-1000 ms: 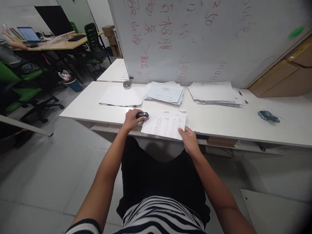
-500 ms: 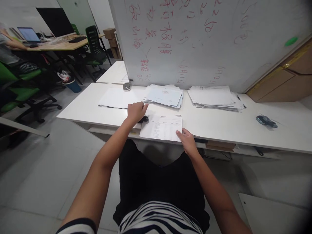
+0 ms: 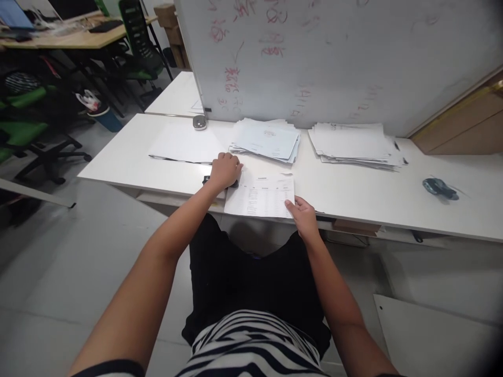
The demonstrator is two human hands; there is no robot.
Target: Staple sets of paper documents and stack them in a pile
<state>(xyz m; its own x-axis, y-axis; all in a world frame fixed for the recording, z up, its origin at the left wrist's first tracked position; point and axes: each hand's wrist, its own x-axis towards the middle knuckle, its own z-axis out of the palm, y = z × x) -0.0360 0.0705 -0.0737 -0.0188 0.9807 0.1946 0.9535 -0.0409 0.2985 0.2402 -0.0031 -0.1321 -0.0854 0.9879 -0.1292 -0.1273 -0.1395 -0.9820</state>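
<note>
Printed sheet (image 3: 261, 196) | right hand (image 3: 303, 215) pinches near-right corner | left hand (image 3: 225, 170) closed over black object (image 3: 206, 181) at far-left corner

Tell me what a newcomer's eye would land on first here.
Two bare arms reach to the near edge of the white table: the left hand curls over a small black device at the top left corner of a printed sheet, while the right hand holds its lower right corner. Behind rises a big whiteboard with red writing, a bluish paper stack and a white paper stack at its foot.
</note>
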